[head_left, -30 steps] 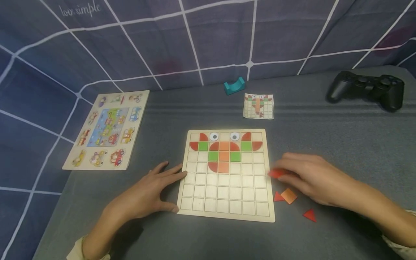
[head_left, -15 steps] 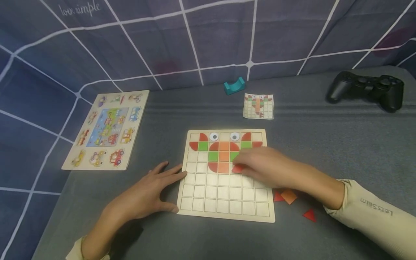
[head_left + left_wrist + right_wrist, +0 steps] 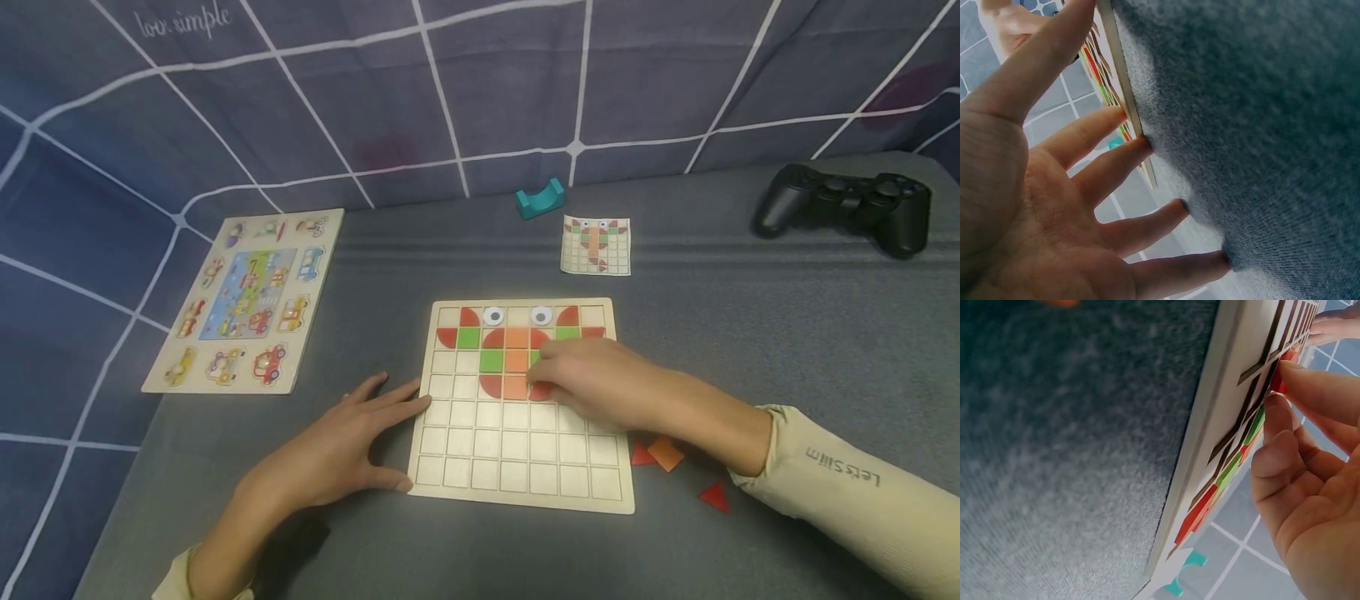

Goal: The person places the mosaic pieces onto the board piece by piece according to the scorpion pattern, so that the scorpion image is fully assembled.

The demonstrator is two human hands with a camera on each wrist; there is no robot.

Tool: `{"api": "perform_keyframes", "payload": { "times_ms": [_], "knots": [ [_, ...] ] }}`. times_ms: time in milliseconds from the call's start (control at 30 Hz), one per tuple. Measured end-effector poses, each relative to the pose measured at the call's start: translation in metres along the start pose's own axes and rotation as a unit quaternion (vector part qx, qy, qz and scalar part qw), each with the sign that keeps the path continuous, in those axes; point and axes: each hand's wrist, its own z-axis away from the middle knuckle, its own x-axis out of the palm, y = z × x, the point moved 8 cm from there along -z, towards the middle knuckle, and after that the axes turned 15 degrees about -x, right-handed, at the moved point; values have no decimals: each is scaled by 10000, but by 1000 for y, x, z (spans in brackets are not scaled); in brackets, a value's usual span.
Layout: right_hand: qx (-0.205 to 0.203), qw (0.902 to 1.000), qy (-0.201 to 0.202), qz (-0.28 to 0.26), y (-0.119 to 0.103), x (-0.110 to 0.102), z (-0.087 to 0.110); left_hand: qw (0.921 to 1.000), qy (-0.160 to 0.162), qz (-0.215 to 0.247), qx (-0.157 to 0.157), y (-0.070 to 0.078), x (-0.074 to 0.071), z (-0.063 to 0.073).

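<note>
A square wooden grid board (image 3: 516, 443) lies on the grey table, its upper rows partly filled with red, green and orange pieces and two eye discs. My right hand (image 3: 600, 379) reaches over the board from the right. Its thumb and fingertips pinch a red quarter-circle piece (image 3: 540, 391) in the cell right of the lowest orange square (image 3: 516, 387). In the right wrist view the red piece (image 3: 1281, 376) sits close against the grid. My left hand (image 3: 330, 454) has its fingers spread, with thumb and fingertips touching the board's left edge.
Two red triangles (image 3: 715, 497) and an orange square (image 3: 666, 454) lie right of the board. Behind it are a small pattern card (image 3: 596, 246) and a teal curved block (image 3: 542, 199). A vehicle puzzle (image 3: 247, 300) lies left; a black game controller (image 3: 843, 204) sits back right.
My right hand has carried the red quarter-circle piece leftward from beside the board into the cell by the lowest orange square. The left hand has stayed at the board's edge.
</note>
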Motion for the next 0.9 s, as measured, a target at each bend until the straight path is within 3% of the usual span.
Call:
{"api": "perform_keyframes", "payload": {
  "times_ms": [433, 900],
  "knots": [
    [109, 9996, -159, 197, 1, 1, -1, 9999, 81, -19, 66, 0, -1, 0],
    [90, 9987, 265, 431, 5, -4, 0, 10000, 70, 16, 68, 1, 0, 0]
  ]
}}
